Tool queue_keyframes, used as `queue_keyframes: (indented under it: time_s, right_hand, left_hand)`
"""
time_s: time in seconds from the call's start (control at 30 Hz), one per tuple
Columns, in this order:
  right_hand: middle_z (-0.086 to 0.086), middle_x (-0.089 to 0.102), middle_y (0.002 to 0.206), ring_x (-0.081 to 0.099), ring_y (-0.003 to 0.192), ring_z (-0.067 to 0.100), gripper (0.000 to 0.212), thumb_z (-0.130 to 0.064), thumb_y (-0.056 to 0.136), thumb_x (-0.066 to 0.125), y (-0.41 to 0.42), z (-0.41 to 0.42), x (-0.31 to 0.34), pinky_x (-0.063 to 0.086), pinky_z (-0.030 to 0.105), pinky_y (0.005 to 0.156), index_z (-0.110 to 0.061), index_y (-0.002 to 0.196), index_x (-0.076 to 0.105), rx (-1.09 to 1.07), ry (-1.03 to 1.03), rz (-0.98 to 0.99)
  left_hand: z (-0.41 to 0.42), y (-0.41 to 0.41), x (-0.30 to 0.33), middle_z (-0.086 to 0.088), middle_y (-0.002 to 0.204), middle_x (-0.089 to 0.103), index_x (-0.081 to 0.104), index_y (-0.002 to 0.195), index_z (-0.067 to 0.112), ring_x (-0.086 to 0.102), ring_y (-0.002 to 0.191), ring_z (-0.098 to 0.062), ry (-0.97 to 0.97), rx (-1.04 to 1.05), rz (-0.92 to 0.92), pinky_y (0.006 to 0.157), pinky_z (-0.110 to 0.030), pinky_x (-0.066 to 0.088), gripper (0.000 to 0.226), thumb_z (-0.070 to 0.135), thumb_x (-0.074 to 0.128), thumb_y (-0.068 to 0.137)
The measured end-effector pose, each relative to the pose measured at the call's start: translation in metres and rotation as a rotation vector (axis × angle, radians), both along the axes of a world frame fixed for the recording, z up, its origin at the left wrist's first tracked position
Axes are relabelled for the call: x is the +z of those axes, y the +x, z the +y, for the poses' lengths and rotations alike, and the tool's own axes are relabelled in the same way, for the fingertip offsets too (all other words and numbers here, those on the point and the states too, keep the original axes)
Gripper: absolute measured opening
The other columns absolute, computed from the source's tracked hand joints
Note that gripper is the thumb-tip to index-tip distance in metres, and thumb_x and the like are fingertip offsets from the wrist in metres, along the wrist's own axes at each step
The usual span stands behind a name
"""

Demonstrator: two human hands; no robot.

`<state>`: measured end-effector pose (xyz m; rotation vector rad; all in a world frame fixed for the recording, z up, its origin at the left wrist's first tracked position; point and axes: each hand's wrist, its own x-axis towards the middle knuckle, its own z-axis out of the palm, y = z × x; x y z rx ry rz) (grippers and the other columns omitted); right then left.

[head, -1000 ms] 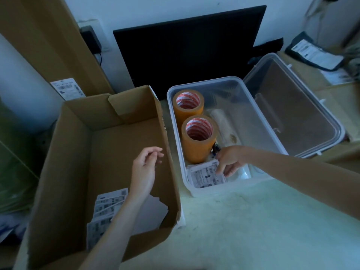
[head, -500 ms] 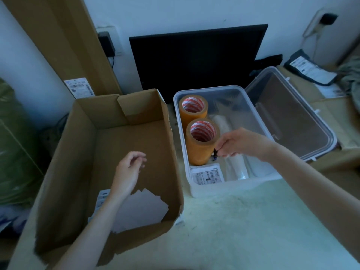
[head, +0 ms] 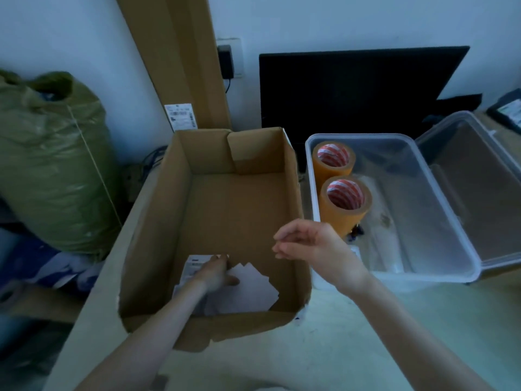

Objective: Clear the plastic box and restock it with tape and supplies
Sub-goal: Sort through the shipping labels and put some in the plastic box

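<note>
Reaching: left hand (head: 215, 273) is down in the carton (head: 239, 210), fingers flat on the label sheets (head: 248, 289), nothing gripped.
Right hand: (head: 313, 246) hovers over the carton's right wall, fingers loosely curled, empty as far as I can see (fingertips blurred).
Change: a second ago the right hand was at the near end of the plastic box (head: 394, 210), by the rolls; it's now out and across to the carton. Left hand dropped from mid-air onto the sheets.
Meaning: likely fetching sheets for the box, so restocking is under way, not done.
Tape: two rolls (head: 345, 206) inside the box along its left wall, touching, one behind the other.
Axis: both rolls stand on end, cores pointing up; the box's long axis runs away from the camera.
Lid: (head: 473, 193) open, lying just right of the box.
Other contents: small dark item by the near roll, too blurred to name.
</note>
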<state>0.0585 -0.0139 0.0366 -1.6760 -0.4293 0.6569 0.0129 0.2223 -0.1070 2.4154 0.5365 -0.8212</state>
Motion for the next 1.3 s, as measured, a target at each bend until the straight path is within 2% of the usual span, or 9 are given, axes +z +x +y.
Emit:
queue_keyframes:
  time_s: [0.13,0.2,0.37,0.47,0.53,0.67,0.83,1.03,1.3]
  right_hand:
    - [0.011,0.072,0.085,0.07,0.081,0.022,0.012,0.002,0.087,0.062,-0.011,0.014,-0.01,0.056,0.025,0.077,-0.007,0.095,0.066,-0.004,-0.001,0.013]
    - [0.01,0.072,0.085,0.07,0.079,0.02,0.012,0.002,0.088,0.061,-0.014,0.016,-0.013,0.055,0.023,0.075,-0.007,0.094,0.065,-0.012,-0.011,0.027]
    - [0.011,0.072,0.083,0.07,0.076,0.017,0.012,0.004,0.088,0.059,-0.015,0.012,-0.017,0.056,0.021,0.072,-0.004,0.096,0.065,-0.06,-0.032,0.06]
    - [0.013,0.072,0.086,0.071,0.078,0.018,0.015,0.005,0.089,0.057,-0.014,0.009,-0.017,0.057,0.022,0.072,-0.006,0.095,0.065,-0.08,-0.038,0.069]
    - [0.013,0.071,0.085,0.071,0.078,0.017,0.015,0.006,0.089,0.056,-0.014,0.009,-0.017,0.056,0.021,0.071,-0.005,0.096,0.065,-0.09,-0.028,0.083]
    - [0.008,0.072,0.085,0.071,0.079,0.015,0.016,0.003,0.09,0.056,-0.014,0.009,-0.017,0.057,0.023,0.074,-0.009,0.096,0.065,-0.096,-0.048,0.094]
    - [0.006,0.073,0.085,0.071,0.08,0.015,0.017,0.002,0.092,0.055,-0.014,0.013,-0.017,0.058,0.027,0.077,-0.012,0.093,0.065,-0.086,-0.076,0.087]
    - [0.006,0.072,0.086,0.071,0.08,0.014,0.018,0.0,0.093,0.054,-0.014,0.017,-0.016,0.058,0.027,0.077,-0.014,0.093,0.065,-0.064,-0.11,0.071]
    - [0.005,0.073,0.084,0.071,0.078,0.015,0.018,0.0,0.093,0.052,-0.012,0.023,-0.017,0.058,0.024,0.074,-0.013,0.093,0.065,-0.059,-0.091,0.094]
  left_hand:
    - [-0.006,0.0,0.003,-0.002,0.109,0.053,0.05,0.112,0.014,0.051,0.096,-0.018,-0.095,0.015,-0.029,0.078,-0.029,0.041,0.041,0.033,0.072,0.082]
    - [-0.007,0.0,0.001,-0.002,0.106,0.052,0.051,0.109,0.016,0.05,0.096,-0.017,-0.152,0.052,-0.042,0.074,-0.027,0.037,0.036,0.029,0.072,0.083]
    - [-0.008,0.0,0.006,-0.004,0.123,0.055,0.049,0.125,0.013,0.053,0.115,-0.023,-0.222,0.132,-0.104,0.083,-0.027,0.042,0.052,0.024,0.075,0.08]
    - [-0.004,0.001,0.013,-0.005,0.111,0.064,0.062,0.11,0.013,0.058,0.107,-0.023,-0.206,0.072,-0.157,0.083,-0.029,0.047,0.024,0.019,0.066,0.087]
    - [0.001,0.0,0.019,-0.001,0.093,0.065,0.063,0.093,0.017,0.062,0.096,-0.022,-0.215,0.09,-0.2,0.074,-0.029,0.048,0.003,0.017,0.061,0.091]
    - [0.014,-0.003,0.032,-0.001,0.099,0.066,0.058,0.103,0.022,0.065,0.091,-0.018,-0.256,0.27,-0.281,0.083,-0.041,0.054,0.01,0.021,0.057,0.093]
    - [0.03,-0.01,0.034,-0.008,0.107,0.063,0.055,0.115,0.01,0.064,0.094,-0.023,-0.202,0.337,-0.215,0.083,-0.044,0.056,0.021,0.019,0.054,0.096]
    - [0.036,-0.019,0.032,-0.007,0.102,0.065,0.063,0.109,0.014,0.063,0.086,-0.022,0.185,0.143,-0.172,0.079,-0.041,0.055,0.02,0.025,0.054,0.094]
    - [0.039,-0.02,0.047,-0.009,0.105,0.061,0.051,0.112,0.011,0.063,0.087,-0.025,0.211,0.17,-0.232,0.073,-0.043,0.058,0.031,0.012,0.066,0.086]
